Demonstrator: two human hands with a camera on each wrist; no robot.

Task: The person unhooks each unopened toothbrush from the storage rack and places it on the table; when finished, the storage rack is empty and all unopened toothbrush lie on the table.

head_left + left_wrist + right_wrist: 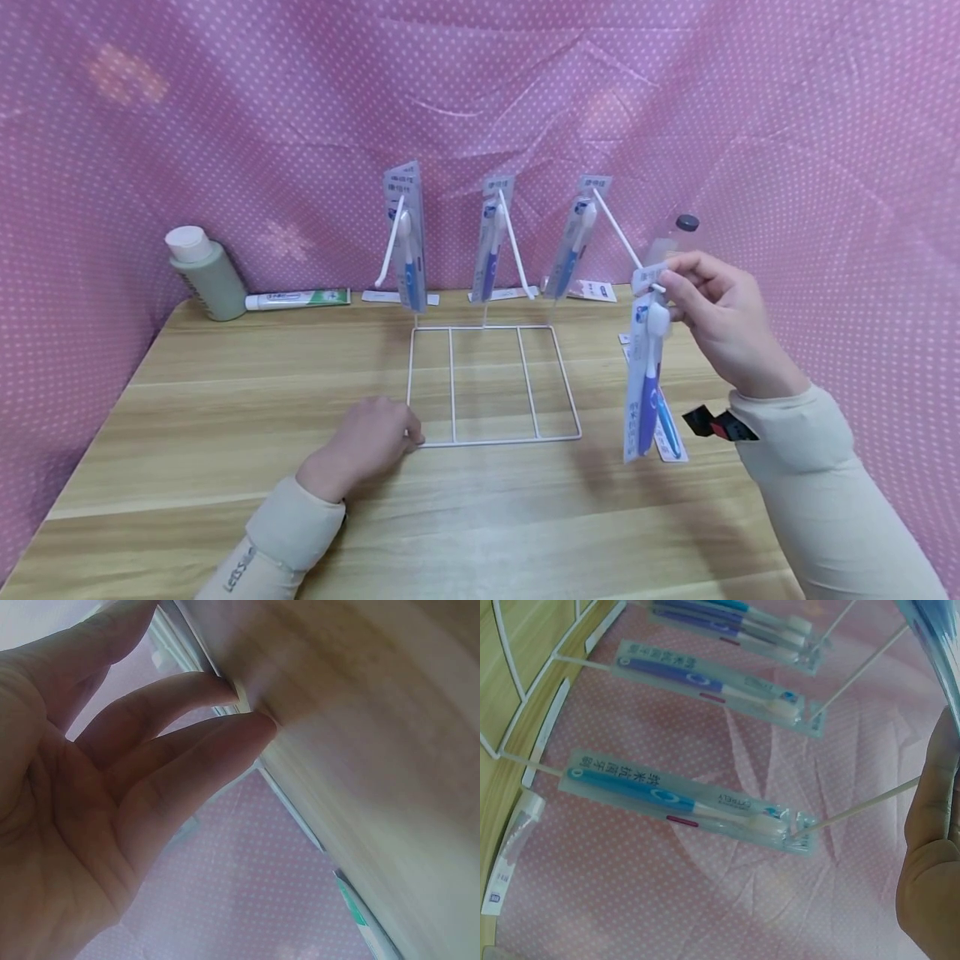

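My right hand [723,321] pinches the top of a packaged purple toothbrush [647,375] between thumb and fingers. The pack hangs upright at the tip of the right hook [618,229] of a white wire display rack [495,442]. At the rack's front left base corner, my left hand [367,442] grips the wire, its fingertips down at the tabletop in the left wrist view. Packaged toothbrushes hang at the back of each hook: a blue one [630,787] on the right, a purple one [491,250] in the middle, several [407,258] on the left.
Another packaged blue toothbrush [670,429] lies on the wooden table [225,467] behind the held pack. Along the back stand or lie a green bottle [213,279], a toothpaste tube [300,299], flat boxes and a clear bottle with a black cap [686,222]. A pink dotted curtain [480,100] surrounds the table.
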